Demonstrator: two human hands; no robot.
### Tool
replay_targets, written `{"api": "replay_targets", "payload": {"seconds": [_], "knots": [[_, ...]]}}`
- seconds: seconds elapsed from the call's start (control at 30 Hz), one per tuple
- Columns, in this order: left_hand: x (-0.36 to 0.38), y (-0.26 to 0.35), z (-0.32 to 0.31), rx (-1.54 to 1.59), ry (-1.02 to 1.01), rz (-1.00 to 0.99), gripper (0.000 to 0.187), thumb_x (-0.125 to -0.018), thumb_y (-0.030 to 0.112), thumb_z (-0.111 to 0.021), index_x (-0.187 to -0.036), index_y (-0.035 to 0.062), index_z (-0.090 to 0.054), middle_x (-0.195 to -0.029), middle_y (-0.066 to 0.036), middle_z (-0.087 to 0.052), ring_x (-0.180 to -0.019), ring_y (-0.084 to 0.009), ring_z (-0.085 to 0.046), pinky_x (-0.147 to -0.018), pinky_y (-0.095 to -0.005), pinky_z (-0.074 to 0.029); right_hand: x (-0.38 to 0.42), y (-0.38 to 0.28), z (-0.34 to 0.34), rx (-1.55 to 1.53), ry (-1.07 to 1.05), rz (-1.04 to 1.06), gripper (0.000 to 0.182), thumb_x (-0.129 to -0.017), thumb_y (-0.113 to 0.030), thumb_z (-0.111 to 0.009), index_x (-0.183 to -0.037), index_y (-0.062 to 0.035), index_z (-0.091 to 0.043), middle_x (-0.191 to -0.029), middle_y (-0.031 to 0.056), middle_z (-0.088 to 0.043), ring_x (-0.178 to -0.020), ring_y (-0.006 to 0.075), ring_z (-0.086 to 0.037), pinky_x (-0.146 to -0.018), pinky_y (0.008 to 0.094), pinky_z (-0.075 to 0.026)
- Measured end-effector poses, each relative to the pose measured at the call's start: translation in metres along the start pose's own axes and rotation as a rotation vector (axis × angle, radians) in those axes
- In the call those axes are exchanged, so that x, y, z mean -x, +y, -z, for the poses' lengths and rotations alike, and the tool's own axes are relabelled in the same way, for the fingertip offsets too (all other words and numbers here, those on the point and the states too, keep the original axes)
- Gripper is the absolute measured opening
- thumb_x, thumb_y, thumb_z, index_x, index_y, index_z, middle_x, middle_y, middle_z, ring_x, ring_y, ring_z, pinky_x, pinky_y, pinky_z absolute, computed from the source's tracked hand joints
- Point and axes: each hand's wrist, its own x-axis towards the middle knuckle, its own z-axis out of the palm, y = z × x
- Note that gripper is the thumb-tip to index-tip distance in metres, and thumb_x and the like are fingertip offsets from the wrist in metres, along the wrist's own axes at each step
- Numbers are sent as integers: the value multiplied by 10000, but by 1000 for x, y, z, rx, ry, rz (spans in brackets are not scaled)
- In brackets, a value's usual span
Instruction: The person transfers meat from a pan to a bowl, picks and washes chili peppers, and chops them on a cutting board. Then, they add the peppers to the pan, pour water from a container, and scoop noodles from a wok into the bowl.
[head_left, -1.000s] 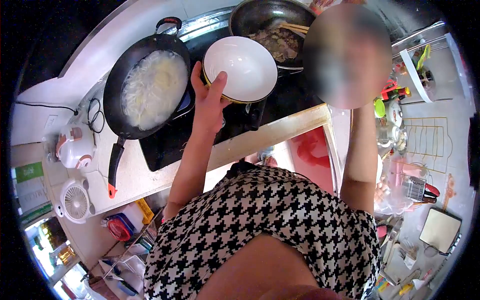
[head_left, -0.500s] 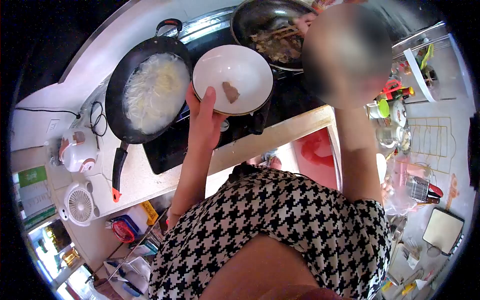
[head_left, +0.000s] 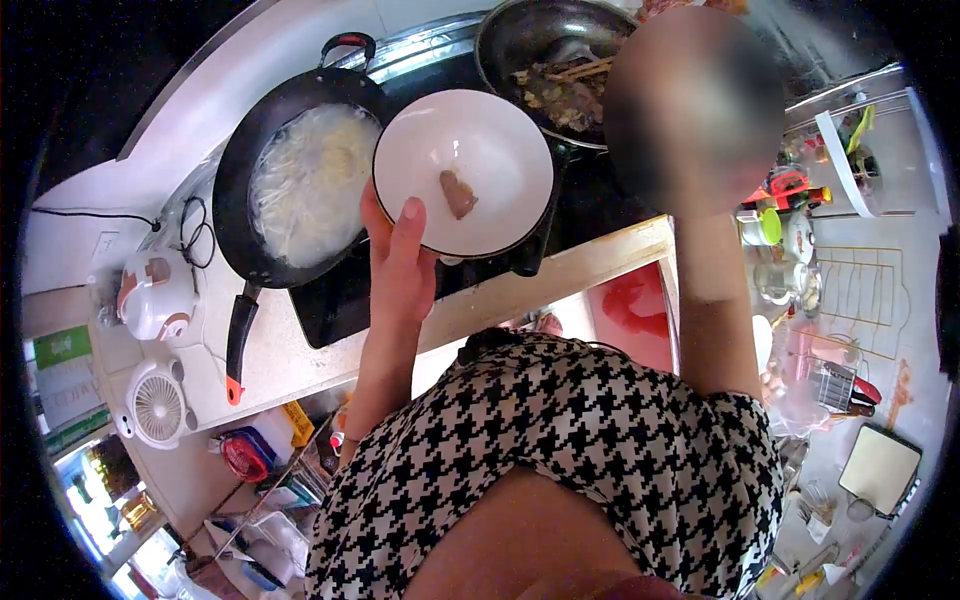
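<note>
My left hand [head_left: 400, 260] grips a white bowl [head_left: 510, 160] by its near left rim, thumb on top. A small brown piece of meat [head_left: 458, 195] lies in the bowl. At the top, a dark frying pan [head_left: 500, 45] contains chopped brown food [head_left: 570, 105]. Wooden chopsticks [head_left: 582, 70] reach into that pan from behind a blurred round patch. The patch covers my right hand, at the end of my right forearm [head_left: 715, 320]; its fingers are hidden now, but they showed on the chopsticks a moment earlier.
Left of the bowl, a black pan [head_left: 232, 200] with noodles [head_left: 310, 185] in cloudy liquid has its handle [head_left: 240, 345] over the counter. A white appliance [head_left: 158, 295] and a small fan [head_left: 158, 405] stand at left. Jars and bottles [head_left: 785, 255] line the right side.
The bowl has come slightly nearer to me, and the meat sits a little lower in view. My right fingers have slipped behind the blurred patch.
</note>
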Motion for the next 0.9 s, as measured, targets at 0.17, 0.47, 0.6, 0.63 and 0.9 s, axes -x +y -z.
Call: {"api": "replay_targets", "payload": {"seconds": [0.17, 0.47, 0.6, 0.63, 0.9], "knots": [[-8, 15, 5, -18, -28, 36, 624, -841, 274, -512, -1296, 127, -111, -1259, -115, -298, -1134, -253, -369, -863, -410, -404, 0, -67, 35, -662, 14, -395, 156, -820, -128, -527, -868, 11, -476, -746, 145, -567, -626, 249, -617, -552, 326, -547], [-28, 21, 52, 15, 34, 53, 630, -819, 350, -533, -1266, 131, -147, -1219, -131, -325, -1097, -278, -403, -799, -462, -441, 35, -199, 2, -737, -375, -327, 200, -840, -189, -512, -928, -10, -500, -739, 97, -575, -606, 183, -607, -523, 269, -518], [-25, 14, 43, 48, 36, 57, 570, -836, 287, -519, -1252, 111, -172, -1219, -129, -339, -1105, -262, -408, -798, -432, -454, 15, -165, 22, -616, -233, -219, 244, -836, -226, -525, -937, -4, -512, -763, 87, -590, -619, 159, -609, -513, 223, -478], [-20, 14, 36, 30, 62, 57, 574, -836, 277, -520, -1258, 113, -167, -1221, -124, -343, -1107, -259, -408, -806, -426, -451, 14, -157, 26, -530, -204, -173, 241, -836, -221, -525, -938, -3, -524, -770, 85, -592, -636, 157, -610, -522, 223, -479], [10, 12, 18, 1, 123, 32, 569, -855, 309, -480, -1309, 143, -181, -1274, -99, -347, -1152, -261, -382, -917, -427, -361, 30, -39, -11, 70, -279, 146, 150, -801, -166, -592, -853, -26, -593, -783, 48, -603, -718, 106, -558, -662, 234, -440]]}}
